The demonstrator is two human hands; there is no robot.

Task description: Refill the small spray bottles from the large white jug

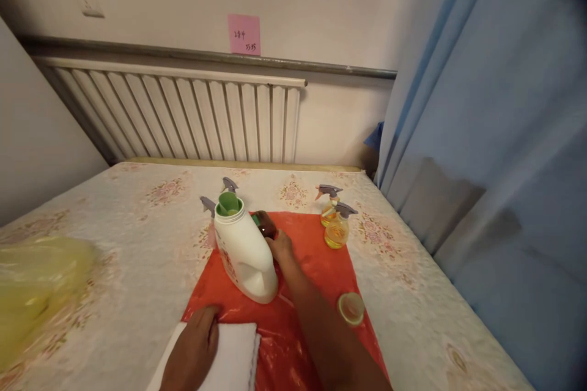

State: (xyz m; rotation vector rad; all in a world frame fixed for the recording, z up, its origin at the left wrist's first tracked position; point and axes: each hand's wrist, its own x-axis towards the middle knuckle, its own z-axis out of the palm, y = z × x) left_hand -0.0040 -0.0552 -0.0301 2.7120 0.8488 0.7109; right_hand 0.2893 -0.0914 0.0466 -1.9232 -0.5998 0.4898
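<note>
My right hand (280,247) reaches behind a large white plastic jug (245,256) and closes on a glossy dark brown bottle (266,224); a bit of green shows on it, and the jug hides its lower part. The jug is uncapped, with a green cup-like piece (230,203) in its mouth. My left hand (193,342) is closed over the upper edge of a folded white towel (236,354); its fingertips are hidden. Under these things lies a red plastic sheet (312,256).
Two spray bottles of yellow liquid (337,233) stand at the right. Two grey spray heads (229,184) rise behind the jug. A round clear lid-like piece (351,308) lies on the red sheet. Yellow plastic (41,287) lies left. A blue curtain (495,195) hangs right.
</note>
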